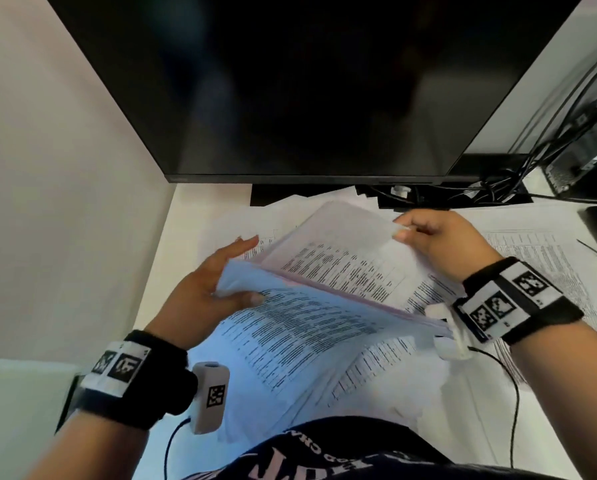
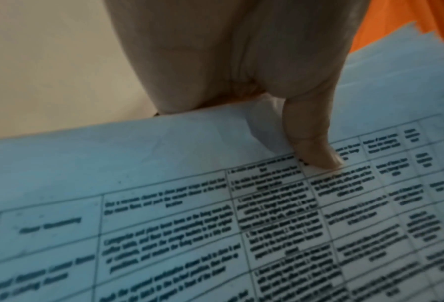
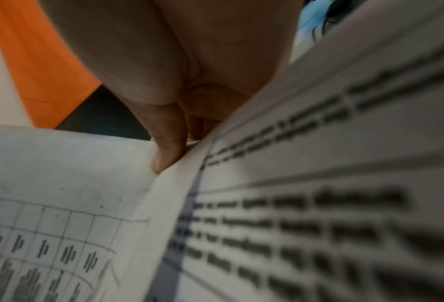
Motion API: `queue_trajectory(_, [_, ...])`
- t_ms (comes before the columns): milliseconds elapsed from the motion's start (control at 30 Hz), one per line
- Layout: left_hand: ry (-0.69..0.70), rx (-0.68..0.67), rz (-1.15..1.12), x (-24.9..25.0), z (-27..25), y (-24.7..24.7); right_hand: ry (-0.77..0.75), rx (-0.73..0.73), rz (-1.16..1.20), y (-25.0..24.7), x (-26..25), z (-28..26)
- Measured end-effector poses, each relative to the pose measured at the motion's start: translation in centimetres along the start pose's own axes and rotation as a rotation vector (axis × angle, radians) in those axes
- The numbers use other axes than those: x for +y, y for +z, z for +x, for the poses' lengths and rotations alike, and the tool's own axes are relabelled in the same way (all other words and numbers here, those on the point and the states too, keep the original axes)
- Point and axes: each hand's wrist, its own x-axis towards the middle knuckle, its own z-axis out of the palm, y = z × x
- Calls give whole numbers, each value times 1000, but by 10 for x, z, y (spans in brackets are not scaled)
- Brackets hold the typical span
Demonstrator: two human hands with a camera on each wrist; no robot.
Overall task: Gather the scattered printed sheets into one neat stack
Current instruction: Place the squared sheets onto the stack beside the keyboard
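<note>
A bundle of printed sheets [image 1: 290, 327] with tables of text is lifted off the white desk in the middle of the head view. My left hand [image 1: 221, 282] holds its left edge, thumb [image 2: 316, 151] pressed on the top page [image 2: 190, 214] and fingers behind. My right hand [image 1: 428, 237] pinches the far right corner of a second sheaf [image 1: 352, 258] tilted up behind the first; its thumb [image 3: 166, 149] lies along the paper's edge [image 3: 179, 183]. More printed sheets [image 1: 539, 258] lie flat on the desk to the right and under the bundle.
A large dark monitor [image 1: 307, 88] hangs over the back of the desk [image 1: 172, 244], its base and a tangle of black cables [image 1: 491, 188] behind the papers. A beige wall [image 1: 48, 168] is at the left. Black equipment [image 1: 588, 147] stands at the far right.
</note>
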Motion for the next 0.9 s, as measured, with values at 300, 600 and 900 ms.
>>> queue_trajectory(300, [36, 115, 131, 3, 20, 28, -55, -119, 26, 23, -10, -7])
queue_trajectory(600, [-91, 330, -95, -11, 26, 2, 102, -149, -74, 13, 15, -18])
queue_trajectory(900, [-87, 446, -228, -14, 26, -6, 218, -105, 57, 12, 23, -11])
